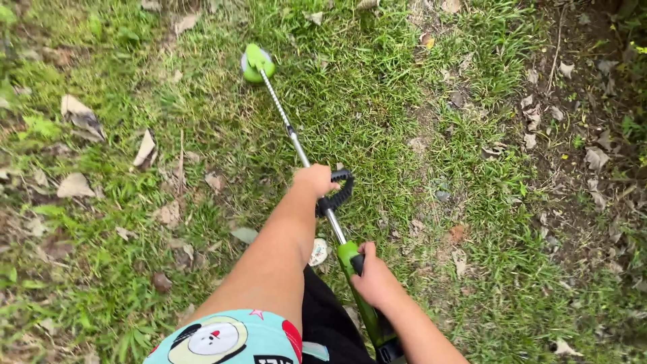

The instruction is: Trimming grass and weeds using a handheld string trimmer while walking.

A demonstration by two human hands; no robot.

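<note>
The left arm runs bare from the near bottom edge up toward the middle of the view, stretched nearly straight and reaching far ahead of the body. Its left hand (314,180) is closed into a fist, knuckles up, the back of the hand facing the camera. The right arm enters from the near right corner, bent and held closer to the body. The right hand (373,278) is also curled shut, fingers wrapped leftward, well nearer than the left hand.
</note>
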